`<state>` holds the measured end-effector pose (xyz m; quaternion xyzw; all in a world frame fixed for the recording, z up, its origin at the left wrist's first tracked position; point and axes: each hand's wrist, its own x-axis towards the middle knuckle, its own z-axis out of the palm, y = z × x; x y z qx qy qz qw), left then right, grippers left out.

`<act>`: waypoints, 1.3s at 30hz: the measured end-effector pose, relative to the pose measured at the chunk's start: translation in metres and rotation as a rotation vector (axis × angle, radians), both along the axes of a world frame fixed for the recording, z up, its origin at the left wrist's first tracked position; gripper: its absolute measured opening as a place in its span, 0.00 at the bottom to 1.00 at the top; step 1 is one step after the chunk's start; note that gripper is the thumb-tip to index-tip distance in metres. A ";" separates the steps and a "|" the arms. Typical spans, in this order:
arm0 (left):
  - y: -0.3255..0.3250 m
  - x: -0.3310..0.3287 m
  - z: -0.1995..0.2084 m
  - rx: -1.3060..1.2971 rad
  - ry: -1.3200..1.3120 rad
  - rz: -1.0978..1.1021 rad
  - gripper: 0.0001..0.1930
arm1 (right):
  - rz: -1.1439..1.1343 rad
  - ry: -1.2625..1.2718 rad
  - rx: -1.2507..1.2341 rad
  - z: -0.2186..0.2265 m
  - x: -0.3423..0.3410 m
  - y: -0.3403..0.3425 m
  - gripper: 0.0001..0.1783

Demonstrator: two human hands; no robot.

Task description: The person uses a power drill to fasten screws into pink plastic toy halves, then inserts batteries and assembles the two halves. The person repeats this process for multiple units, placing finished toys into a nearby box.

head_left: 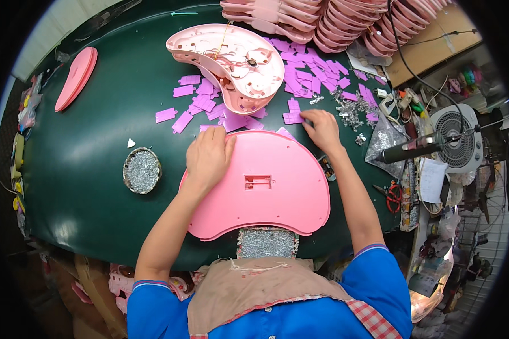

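Note:
A pink, kidney-shaped plastic panel (pixel 288 186) lies in front of me, with a small rectangular opening near its middle. My left hand (pixel 210 157) is on its upper left part, fingers curled over the far edge and gripping it. Beyond the panel's upper right edge, my right hand (pixel 322 129) has its fingers bent together at the edge of a small purple plastic plate (pixel 292 113). Whether that plate is lifted off the table cannot be made out. Many similar purple plates (pixel 205 101) lie scattered around a pink curved housing (pixel 227 62) with wires inside.
A round tub of small metal parts (pixel 142 171) stands left; a rectangular tray of them (pixel 267 243) sits close to me. Two pink curved pieces (pixel 76 79) lie far left. Stacked pink shells (pixel 345 25) fill the back. Red-handled scissors (pixel 393 196) and a fan (pixel 457 137) are right.

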<state>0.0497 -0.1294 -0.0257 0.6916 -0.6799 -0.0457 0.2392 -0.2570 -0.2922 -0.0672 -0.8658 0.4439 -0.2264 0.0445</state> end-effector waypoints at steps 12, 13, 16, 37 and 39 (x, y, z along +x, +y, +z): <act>0.106 -0.013 0.017 0.166 -0.164 -0.175 0.51 | -0.005 -0.146 -0.161 -0.007 -0.006 0.027 0.08; 0.105 -0.014 0.015 0.156 -0.152 -0.177 0.51 | -0.038 -0.160 -0.151 -0.005 -0.004 0.025 0.08; 0.107 -0.012 0.014 0.188 -0.138 -0.166 0.52 | -0.160 -0.526 0.085 0.012 0.013 0.041 0.07; 0.104 -0.016 0.018 0.170 -0.080 -0.390 0.44 | 0.218 -0.291 0.522 0.073 0.068 0.158 0.05; 0.103 -0.014 0.021 0.162 -0.070 -0.386 0.43 | 0.190 -0.289 0.591 0.079 0.070 0.157 0.05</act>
